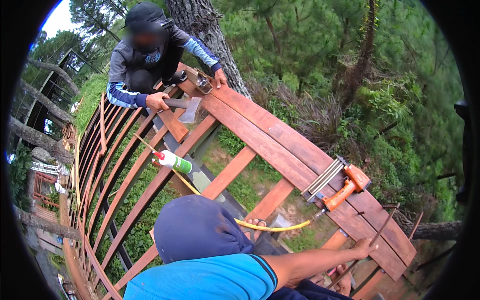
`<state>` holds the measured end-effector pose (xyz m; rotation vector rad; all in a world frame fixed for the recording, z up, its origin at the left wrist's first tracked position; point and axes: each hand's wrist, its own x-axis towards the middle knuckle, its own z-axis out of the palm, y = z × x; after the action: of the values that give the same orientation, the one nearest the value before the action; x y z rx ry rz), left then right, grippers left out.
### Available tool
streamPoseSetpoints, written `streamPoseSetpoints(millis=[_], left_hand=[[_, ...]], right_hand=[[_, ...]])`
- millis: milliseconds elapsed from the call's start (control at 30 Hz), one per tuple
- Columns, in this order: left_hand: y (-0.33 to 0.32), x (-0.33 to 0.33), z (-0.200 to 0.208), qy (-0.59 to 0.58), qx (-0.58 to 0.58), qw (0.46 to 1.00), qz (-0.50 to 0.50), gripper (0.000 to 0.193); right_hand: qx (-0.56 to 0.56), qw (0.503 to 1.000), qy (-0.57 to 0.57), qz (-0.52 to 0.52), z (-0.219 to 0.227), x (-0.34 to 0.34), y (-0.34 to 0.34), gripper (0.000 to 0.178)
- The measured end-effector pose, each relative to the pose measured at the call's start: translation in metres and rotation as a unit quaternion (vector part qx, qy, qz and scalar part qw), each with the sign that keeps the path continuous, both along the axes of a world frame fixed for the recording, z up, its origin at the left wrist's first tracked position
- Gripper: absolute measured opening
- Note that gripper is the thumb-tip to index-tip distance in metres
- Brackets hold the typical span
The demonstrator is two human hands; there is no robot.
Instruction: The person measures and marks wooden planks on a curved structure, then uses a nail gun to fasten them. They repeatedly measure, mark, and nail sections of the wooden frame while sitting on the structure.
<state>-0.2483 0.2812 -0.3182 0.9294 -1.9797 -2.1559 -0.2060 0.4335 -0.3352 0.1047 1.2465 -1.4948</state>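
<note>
Neither my left hand nor my right hand shows. Close below, a co-worker in a blue shirt (205, 280) and navy cap bends over a curved wooden deck. That co-worker's hand (365, 248) is closed on a dark thin bar (386, 226) at the right end of the reddish boards (260, 137). Fingers or toes under the forearm are partly hidden. An orange nail gun (347, 189) lies on the boards with a yellow hose (280, 229) attached. At the far end, a second co-worker (150, 60) grips a hatchet (190, 110) and rests the other hand on a board near a metal clamp (200, 82).
A white and green bottle (175, 162) with a red cap lies on the framing. Open gaps between curved joists (131, 175) show plants and ground below. A tree trunk (205, 35) rises behind the far co-worker. Dense greenery borders the right side.
</note>
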Motion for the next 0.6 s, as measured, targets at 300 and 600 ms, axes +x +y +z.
streamPoseSetpoints(millis=[300, 600], left_hand=[[0.002, 0.001, -0.004, 0.018, -0.026, 0.999, 0.017, 0.046], [-0.003, 0.001, -0.002, -0.001, 0.005, 1.000, -0.015, 0.045]], right_hand=[[0.115, 0.971, 0.182, 0.101, 0.024, -0.002, -0.012, 0.038], [0.061, 0.995, -0.014, 0.075, 0.006, -0.018, 0.000, 0.034]])
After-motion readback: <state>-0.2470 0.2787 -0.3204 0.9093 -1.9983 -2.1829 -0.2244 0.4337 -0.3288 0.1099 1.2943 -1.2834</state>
